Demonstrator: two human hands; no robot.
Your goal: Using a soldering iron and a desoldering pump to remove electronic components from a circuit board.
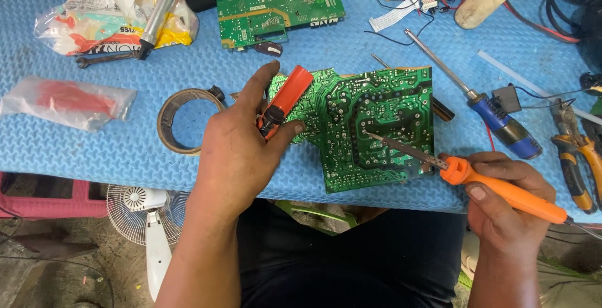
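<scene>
**Board at the near edge, tools fanned out around it**

The green solder-side circuit board (376,126) lies on the blue foam mat (125,151), at its near edge. Left hand (235,151) rests on the board's left end, gripping an orange-and-black desoldering pump (285,101). Right hand (508,201), near right, holds the orange-handled soldering iron (501,189), its tip on the board. Left of the board sits a brown tape roll (168,120); further left, a clear plastic bag (69,101). Behind the board lies a second green circuit board (279,10). Right of it, a blue-handled screwdriver (495,117), then orange-handled pliers (580,157).
</scene>
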